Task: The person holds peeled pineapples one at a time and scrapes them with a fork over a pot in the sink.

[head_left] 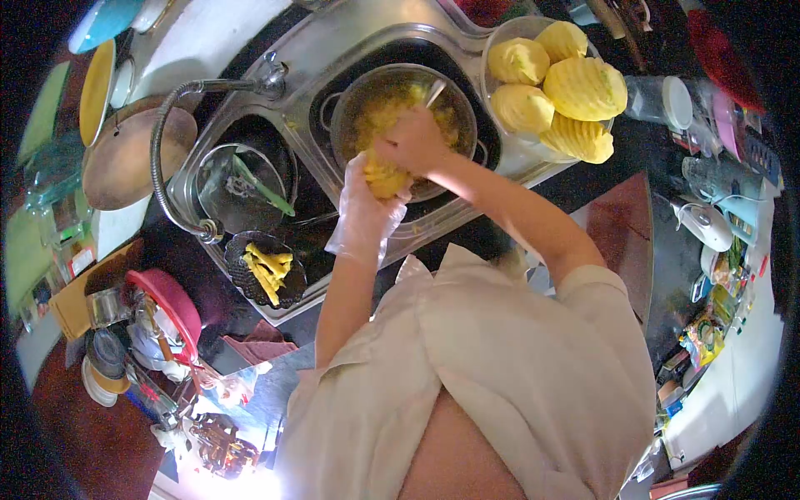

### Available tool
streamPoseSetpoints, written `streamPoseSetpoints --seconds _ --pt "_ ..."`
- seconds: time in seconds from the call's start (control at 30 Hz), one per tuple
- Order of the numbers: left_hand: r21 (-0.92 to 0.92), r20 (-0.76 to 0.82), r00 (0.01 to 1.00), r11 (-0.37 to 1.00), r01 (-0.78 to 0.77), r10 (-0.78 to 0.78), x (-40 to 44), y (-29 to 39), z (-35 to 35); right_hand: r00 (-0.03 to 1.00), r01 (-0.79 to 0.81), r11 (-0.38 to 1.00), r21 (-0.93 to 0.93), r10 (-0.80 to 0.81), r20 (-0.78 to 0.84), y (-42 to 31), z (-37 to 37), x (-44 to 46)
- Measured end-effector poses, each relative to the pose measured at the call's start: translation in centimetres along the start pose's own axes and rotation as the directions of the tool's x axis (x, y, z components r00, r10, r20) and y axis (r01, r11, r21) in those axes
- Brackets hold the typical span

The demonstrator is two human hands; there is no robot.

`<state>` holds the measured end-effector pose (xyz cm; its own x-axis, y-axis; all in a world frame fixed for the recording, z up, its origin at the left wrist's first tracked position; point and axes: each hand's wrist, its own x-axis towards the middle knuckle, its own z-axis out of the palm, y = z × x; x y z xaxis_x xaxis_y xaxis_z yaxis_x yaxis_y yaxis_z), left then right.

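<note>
My left hand, in a clear plastic glove, is wrapped around a peeled yellow pineapple at the near rim of a metal pot. Bare and closed, my right hand is right beside the pineapple, over the pot. A slim shiny metal utensil sticks out beyond its fist; its other end is hidden, so its kind does not show. Yellow pineapple pieces lie in the pot, which stands in the sink basin.
Several peeled pineapples fill a clear bowl at the right. Left of the pot, a second basin holds a round vessel and a green-handled tool. The faucet hose arches over it. A dark bowl contains yellow strips.
</note>
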<state>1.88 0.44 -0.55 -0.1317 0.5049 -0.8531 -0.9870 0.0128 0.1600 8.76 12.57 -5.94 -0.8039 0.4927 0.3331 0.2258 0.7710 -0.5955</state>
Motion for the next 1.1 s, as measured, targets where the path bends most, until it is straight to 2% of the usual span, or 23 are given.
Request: streamPoseSetpoints --seconds 0.07,0.17,0.3,0.37,0.4,0.47,0.57,0.6,0.67,0.7,0.77,0.8,0.87,0.9,0.93,1.0,1.03,1.1 --pt "0.070 -0.023 0.999 0.997 -0.022 0.023 -0.2 -0.1 0.1 0.990 0.033 0.981 -0.191 -0.006 0.140 3.2 0.8 0.5" --pt "0.091 0.062 0.998 0.996 0.002 -0.007 -0.7 -0.2 0.0 0.995 -0.032 0.983 -0.183 0.048 0.085 2.1 -1.2 1.3" --pt "0.134 -0.005 0.999 0.990 0.038 -0.037 0.1 0.5 -0.4 0.994 -0.027 0.992 -0.124 0.040 0.104 0.9 0.0 0.7" --pt "0.171 0.007 1.000 0.985 -0.009 0.008 0.3 0.3 -1.1 0.997 0.071 0.971 -0.230 -0.064 0.035 2.8 1.0 0.8" --pt "0.174 0.005 1.000 0.985 -0.007 0.006 -0.3 0.2 -0.9 0.998 0.067 0.971 -0.228 -0.061 0.035 3.1 0.5 0.7" --pt "0.145 0.037 0.999 0.989 -0.012 0.006 -1.3 0.3 0.0 0.980 -0.102 0.967 -0.232 0.138 0.142 4.1 -0.7 1.2" --pt "0.159 0.110 0.994 0.987 -0.019 0.001 -0.7 0.5 -1.0 0.960 -0.141 0.973 -0.185 0.180 0.215 0.3 -2.8 2.0" --pt "0.160 0.118 0.993 0.987 -0.018 -0.001 -0.4 0.6 -0.6 0.961 -0.140 0.971 -0.192 0.180 0.210 0.6 -2.2 2.0" --pt "0.195 0.039 0.998 0.979 -0.064 0.057 -1.0 0.3 -0.6 0.998 0.048 0.987 -0.151 -0.041 0.045 0.9 0.3 0.4" --pt "0.191 0.048 0.997 0.979 -0.075 0.066 -0.9 0.6 -0.4 0.998 0.059 0.986 -0.155 -0.054 0.041 2.7 0.8 0.4" --pt "0.188 0.185 0.983 0.981 -0.046 0.011 -2.0 1.0 -0.5 0.976 0.032 0.970 -0.241 0.022 0.218 5.6 1.3 -0.3" --pt "0.179 0.182 0.983 0.982 -0.057 0.024 -2.5 1.1 -0.2 0.975 0.044 0.971 -0.234 0.009 0.222 4.8 0.8 0.1" --pt "0.173 0.189 0.981 0.981 -0.085 0.052 -3.1 1.2 0.6 0.971 -0.182 0.958 -0.222 0.211 0.115 1.7 -2.5 1.4" --pt "0.176 0.195 0.980 0.981 -0.084 0.049 -2.8 1.2 0.8 0.932 -0.227 0.955 -0.193 0.270 0.241 0.5 -3.1 1.8" --pt "0.164 0.206 0.977 0.983 -0.083 0.048 -2.2 1.1 1.0 0.933 -0.227 0.953 -0.199 0.272 0.237 0.1 -2.9 1.7" --pt "0.147 0.203 0.978 0.986 -0.075 0.045 -1.8 0.6 0.8 0.985 -0.142 0.985 -0.096 0.150 0.087 -0.7 -1.9 0.5" --pt "0.077 0.204 0.978 0.996 -0.049 0.032 -1.5 0.6 0.7 0.987 -0.150 0.989 -0.012 0.150 0.054 -0.6 -1.6 0.4" --pt "0.007 0.207 0.978 1.000 -0.024 0.022 -1.0 0.6 -0.1 0.979 -0.186 0.981 -0.052 0.189 0.072 -0.5 -2.0 0.4"
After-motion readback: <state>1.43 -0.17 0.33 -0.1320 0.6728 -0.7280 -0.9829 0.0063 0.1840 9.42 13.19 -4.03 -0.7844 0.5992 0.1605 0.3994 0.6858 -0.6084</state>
